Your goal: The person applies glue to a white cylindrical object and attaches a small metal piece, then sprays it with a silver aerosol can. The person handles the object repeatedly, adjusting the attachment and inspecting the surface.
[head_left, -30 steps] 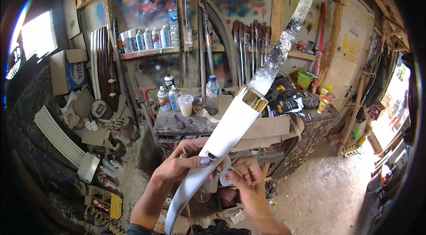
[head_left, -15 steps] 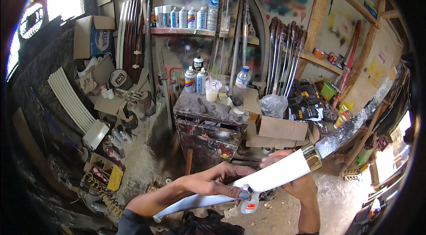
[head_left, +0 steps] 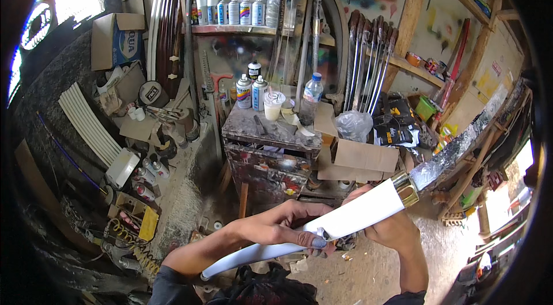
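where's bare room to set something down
The cabinet top has a small bare front-left patch, bordered by spray cans and a dark strip; the floor is mostly bare right of the right forearm. Crowded: the top's rear, with cup and bottle.

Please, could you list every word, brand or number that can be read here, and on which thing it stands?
I copy no wording or brands; the clearest print:
Blue-sided box: large pale letters.
Spray cans: lettering, mostly too small to read.
Lower bottle: label too small to read.
Black package: yellow marks, too blurred.
White sheath: no text visible.
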Demonstrator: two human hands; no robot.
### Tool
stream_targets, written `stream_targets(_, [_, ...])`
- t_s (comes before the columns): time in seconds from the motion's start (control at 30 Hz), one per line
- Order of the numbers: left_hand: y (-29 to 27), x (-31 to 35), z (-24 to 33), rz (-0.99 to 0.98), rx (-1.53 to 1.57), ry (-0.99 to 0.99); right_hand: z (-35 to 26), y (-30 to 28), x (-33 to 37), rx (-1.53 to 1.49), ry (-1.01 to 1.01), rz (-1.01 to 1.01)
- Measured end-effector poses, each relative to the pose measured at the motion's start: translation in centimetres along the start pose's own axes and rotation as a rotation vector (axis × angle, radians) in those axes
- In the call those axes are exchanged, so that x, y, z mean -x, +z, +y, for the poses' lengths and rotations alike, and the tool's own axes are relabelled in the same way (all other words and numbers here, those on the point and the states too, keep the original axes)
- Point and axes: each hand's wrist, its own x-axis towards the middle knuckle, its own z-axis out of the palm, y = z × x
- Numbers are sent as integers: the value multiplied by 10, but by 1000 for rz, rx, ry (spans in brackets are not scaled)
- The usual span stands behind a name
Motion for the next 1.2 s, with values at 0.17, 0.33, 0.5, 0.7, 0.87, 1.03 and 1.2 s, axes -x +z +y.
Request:
stream_targets(0.17, [1, -2, -2, -10, -69, 40, 7, 3, 2, -47, 0, -6])
stream_targets(0.33, [2, -2, -3, 55, -52, 59, 2, 13, 0, -157, 145, 18])
stream_targets(0.5, [6, 2, 4, 55, -2, 25, 31, 37, -4, -155, 236, 164])
stream_targets(0.7, [8, 2, 20, 94, 61, 115, 72, 67, -3, 93, 320, 128])
stream_targets(0.87, [-5, -5, 23, 147, 28, 154, 42, 85, 8, -908, 533, 205])
stream_targets(1.03, [-13, -17, 22, 183, -26, 156, 6, 121, 7, -1289, 318, 315])
stream_targets(1.2, [-21, -31, 26, 381, -148, 165, 5, 121, 4, -1200, 594, 650])
